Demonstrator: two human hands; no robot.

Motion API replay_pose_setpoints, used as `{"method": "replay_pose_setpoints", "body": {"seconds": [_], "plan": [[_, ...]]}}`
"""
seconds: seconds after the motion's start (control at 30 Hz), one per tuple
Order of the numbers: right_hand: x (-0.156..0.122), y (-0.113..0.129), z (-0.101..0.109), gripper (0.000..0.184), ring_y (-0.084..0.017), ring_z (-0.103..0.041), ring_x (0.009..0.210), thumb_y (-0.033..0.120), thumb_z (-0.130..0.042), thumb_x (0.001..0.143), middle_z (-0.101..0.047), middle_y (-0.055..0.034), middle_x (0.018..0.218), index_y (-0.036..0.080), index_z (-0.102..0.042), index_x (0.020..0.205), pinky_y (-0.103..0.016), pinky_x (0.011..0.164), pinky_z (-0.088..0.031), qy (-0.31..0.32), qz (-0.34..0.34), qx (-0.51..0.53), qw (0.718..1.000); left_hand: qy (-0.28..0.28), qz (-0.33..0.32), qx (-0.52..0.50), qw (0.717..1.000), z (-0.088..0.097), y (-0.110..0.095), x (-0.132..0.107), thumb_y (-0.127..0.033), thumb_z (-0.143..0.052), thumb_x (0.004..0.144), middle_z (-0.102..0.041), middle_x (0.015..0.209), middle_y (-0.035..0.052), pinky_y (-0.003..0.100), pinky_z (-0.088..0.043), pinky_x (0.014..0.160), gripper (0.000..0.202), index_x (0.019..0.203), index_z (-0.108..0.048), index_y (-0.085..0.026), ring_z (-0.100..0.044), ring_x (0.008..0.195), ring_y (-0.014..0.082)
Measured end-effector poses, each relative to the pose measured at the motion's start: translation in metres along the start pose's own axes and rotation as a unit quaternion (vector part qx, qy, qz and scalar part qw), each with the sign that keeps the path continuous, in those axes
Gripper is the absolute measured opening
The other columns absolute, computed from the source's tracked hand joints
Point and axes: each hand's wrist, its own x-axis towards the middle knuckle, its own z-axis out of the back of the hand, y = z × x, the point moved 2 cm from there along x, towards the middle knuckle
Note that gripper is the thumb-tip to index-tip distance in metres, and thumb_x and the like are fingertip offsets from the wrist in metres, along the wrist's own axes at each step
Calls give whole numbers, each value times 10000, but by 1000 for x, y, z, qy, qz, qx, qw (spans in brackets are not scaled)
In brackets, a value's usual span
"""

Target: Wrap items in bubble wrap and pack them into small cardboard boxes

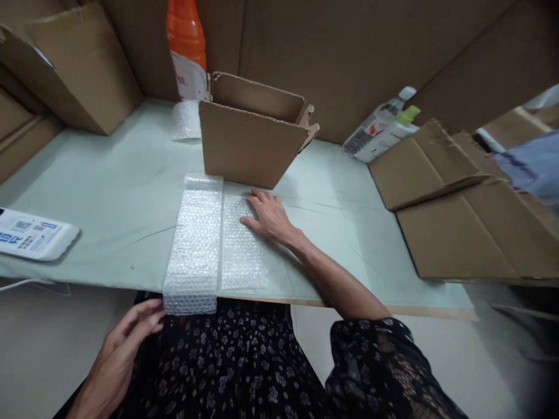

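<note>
A long strip of bubble wrap (195,233) lies on the table, its near end hanging over the front edge. My left hand (126,340) is below that edge, thumb and fingers closed at the strip's lower left corner. Just to the right of the strip is a flatter, clear bubble wrap sheet (242,256). My right hand (269,216) rests on the sheet's upper right part, palm down with fingers stretched out, and covers that corner. Directly behind it stands an open cardboard box (248,142).
An orange bottle (187,41) stands behind the box, beside a small bubble wrap roll (187,121). At left lies a white printed packet (37,235). Bottles (379,125) lean at the back right. Cardboard boxes (476,230) stand at right, another carton (82,64) at back left.
</note>
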Motion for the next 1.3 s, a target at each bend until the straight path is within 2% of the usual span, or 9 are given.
{"method": "replay_pose_setpoints", "body": {"seconds": [0.1,0.23,0.4,0.5,0.6,0.7,0.83,1.07,1.3], "plan": [[2,2,-4,125,-346,-592,1247,209,-705,893,-642,-161,1381,159,-655,996,-547,1039,-453,-16,13,60,998,10,-4,-46,999,-15,-2,4,-544,-916,572,-740,1153,39,343,-479,1012,613,1074,-722,-251,-617,1219,291],[-18,-3,17,56,-229,-670,1013,233,-650,909,-724,-75,1147,205,-602,918,-410,894,-532,-76,33,216,973,19,15,-69,997,-24,-1,5,-528,-937,541,-748,1096,39,364,-432,1081,646,1064,-706,-228,-616,1203,292],[-45,35,55,242,-132,-630,674,392,-726,890,-619,21,791,223,-555,863,-259,600,-510,0,-11,498,867,20,-16,-57,998,-28,9,7,-566,-896,595,-744,1052,61,402,-468,1050,616,1049,-687,-206,-648,1106,289],[-52,75,73,279,-87,-564,629,367,-791,856,-582,43,783,214,-560,893,-206,546,-484,78,16,627,775,-58,-115,-3,992,-19,11,3,-568,-837,681,-720,1125,77,472,-447,1100,595,1124,-654,-214,-644,1115,290],[-50,104,82,281,-67,-532,632,326,-810,851,-571,46,791,198,-566,907,-179,546,-471,134,55,673,725,-126,-268,59,953,-8,4,-10,-489,-800,748,-670,1254,91,504,-394,1172,565,1218,-626,-228,-597,1232,297],[-41,117,79,305,-74,-549,629,351,-812,847,-576,42,806,204,-554,914,-185,536,-477,182,66,684,703,-77,-372,57,923,-12,-8,-22,-456,-787,763,-580,1450,88,456,-370,1214,683,1375,-558,-256,-512,1378,290],[-19,117,55,354,-99,-586,647,402,-799,825,-583,35,832,223,-507,916,-214,555,-481,167,53,659,731,-26,-295,63,953,-32,-24,-19,-511,-787,755,-649,1382,121,408,-530,1056,756,1408,-533,-226,-650,1222,285],[15,82,-14,339,-214,-617,1011,231,-722,791,-634,-66,1172,204,-563,1089,-431,953,-519,-11,42,400,916,-23,-134,118,984,-39,-35,3,-625,-749,738,-745,821,15,306,-570,630,929,1513,-452,-206,-660,607,179],[21,82,-41,537,-267,-407,1467,125,-643,863,-444,-142,1552,205,-506,1376,-520,1212,-373,-40,138,272,951,-14,-170,199,965,-35,-36,1,-632,-685,792,-704,701,-21,266,-558,622,798,1460,-539,-221,-652,580,161]]}}
